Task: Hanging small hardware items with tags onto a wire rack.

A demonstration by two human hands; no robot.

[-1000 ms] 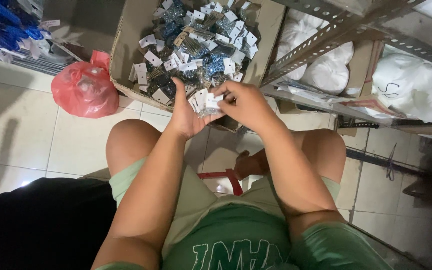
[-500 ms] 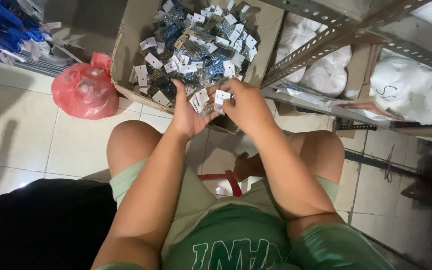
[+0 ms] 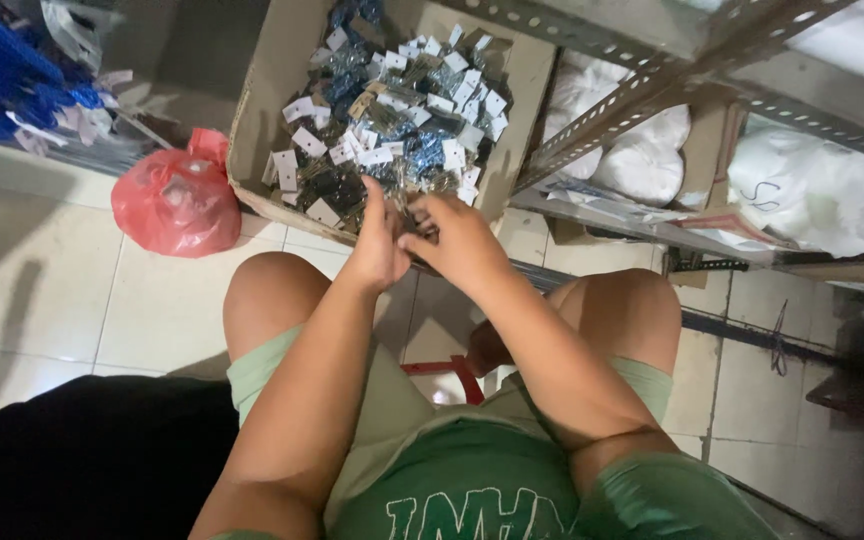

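Since a second ago both hands have dropped to the near edge of the box [image 3: 262, 95], left hand [image 3: 377, 245] and right hand [image 3: 457, 240] touching, fingers curled on packets [image 3: 392, 140], small, white-carded, heaped inside; red bag [image 3: 177, 200] left, shelf [image 3: 652, 90] right.

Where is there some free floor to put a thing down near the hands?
Bare tiles lie left of the left knee, below the red plastic bag, and at right between the right knee and the metal shelf. The cardboard box is packed with small packets, and both hands fill its near edge.
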